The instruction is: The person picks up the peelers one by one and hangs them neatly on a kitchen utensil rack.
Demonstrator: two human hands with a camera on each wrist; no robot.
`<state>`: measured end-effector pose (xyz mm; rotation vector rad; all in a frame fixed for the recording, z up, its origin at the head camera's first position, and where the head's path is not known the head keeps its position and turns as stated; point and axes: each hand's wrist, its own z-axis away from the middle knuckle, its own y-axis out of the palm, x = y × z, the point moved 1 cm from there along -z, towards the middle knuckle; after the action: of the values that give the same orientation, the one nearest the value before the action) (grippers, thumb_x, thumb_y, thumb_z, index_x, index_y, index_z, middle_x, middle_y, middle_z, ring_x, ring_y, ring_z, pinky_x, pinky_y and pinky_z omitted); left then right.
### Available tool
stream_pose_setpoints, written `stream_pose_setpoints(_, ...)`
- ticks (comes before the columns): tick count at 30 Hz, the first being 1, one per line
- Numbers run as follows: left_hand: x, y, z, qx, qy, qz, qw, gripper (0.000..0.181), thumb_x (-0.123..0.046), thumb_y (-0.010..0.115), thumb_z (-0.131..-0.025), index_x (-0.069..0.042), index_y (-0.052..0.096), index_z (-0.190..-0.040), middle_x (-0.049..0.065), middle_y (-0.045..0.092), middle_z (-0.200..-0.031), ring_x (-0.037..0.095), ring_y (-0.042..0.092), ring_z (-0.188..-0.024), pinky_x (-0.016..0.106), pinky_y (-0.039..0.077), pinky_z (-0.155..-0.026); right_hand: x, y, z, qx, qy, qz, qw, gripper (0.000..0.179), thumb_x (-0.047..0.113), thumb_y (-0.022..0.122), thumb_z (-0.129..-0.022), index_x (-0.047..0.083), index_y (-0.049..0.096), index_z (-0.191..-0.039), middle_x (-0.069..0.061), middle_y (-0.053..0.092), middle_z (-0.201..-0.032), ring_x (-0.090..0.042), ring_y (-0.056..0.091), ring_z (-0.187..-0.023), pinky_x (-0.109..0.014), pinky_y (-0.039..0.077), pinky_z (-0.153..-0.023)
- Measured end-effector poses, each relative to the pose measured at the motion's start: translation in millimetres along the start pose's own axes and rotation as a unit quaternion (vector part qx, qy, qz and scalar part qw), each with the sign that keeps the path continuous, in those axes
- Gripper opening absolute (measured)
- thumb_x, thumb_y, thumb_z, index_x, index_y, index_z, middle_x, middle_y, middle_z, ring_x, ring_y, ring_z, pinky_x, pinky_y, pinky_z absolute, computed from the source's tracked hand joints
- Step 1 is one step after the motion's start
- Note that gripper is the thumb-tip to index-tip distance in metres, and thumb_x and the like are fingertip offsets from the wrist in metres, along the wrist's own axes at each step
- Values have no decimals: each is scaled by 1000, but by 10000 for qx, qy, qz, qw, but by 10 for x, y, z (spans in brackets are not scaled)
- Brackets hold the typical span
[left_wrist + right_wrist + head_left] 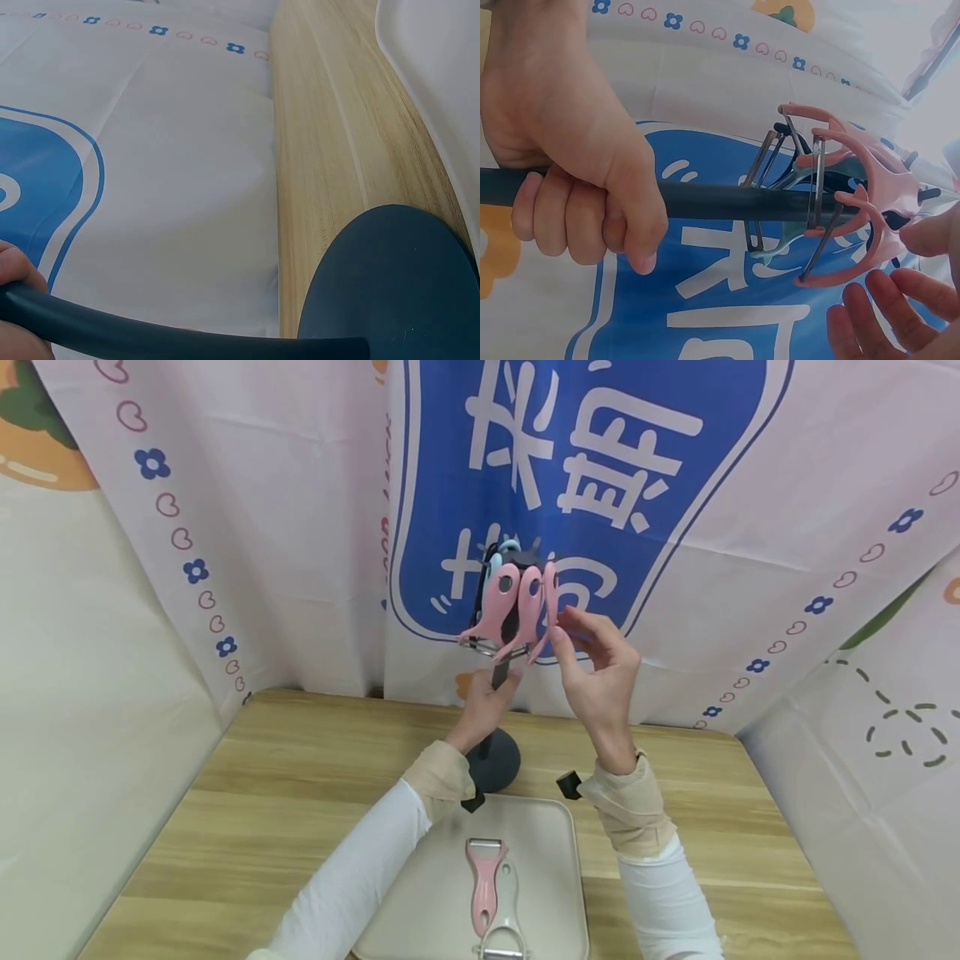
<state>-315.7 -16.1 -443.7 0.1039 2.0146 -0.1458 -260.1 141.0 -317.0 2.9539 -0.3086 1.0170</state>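
My left hand [480, 706] grips the dark pole [712, 201] of an upright stand with a round base [501, 764]. Several peelers hang from hooks at its top: pink peelers [498, 602] in front, a light blue peeler [791, 234] and a black one [478, 589] behind. Beside the rightmost pink peeler [552, 597] is my right hand [603, 672], its thumb at the handle and its fingers loosely bent and spread. In the right wrist view a gap shows between thumb and fingers [889, 300]. The left wrist view shows only part of the left hand.
A beige tray [420, 893] lies on the wooden table [262, 793] in front of the stand. On it are a pink peeler [486, 881] and a pale green peeler [507, 893], touching or overlapping. A printed cloth [300, 527] hangs close behind the stand.
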Motion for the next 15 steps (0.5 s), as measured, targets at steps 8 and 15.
stream_pose_setpoints(8, 9, 5, -23, -67, -60, 33, 10000, 54, -23, 55, -111, -15, 42, -60, -10, 34, -48, 11, 27, -40, 28, 23, -43, -15, -41, 30, 4, 34, 48, 10000, 25, 0, 74, -97, -4, 75, -122, -21, 75, -115, -26, 74, -108, -30, 60, -96)
stream_pose_setpoints(15, 4, 6, -15, -62, -99, 76, 9999, 50, -22, 55, -112, -12, 44, -64, -9, 35, -49, 14, 28, -41, 29, 24, -43, -24, -73, 191, 253, -62, 161, 9995, 23, -2, 73, -97, -8, 74, -119, -22, 75, -113, -16, 72, -105, -27, 60, -93)
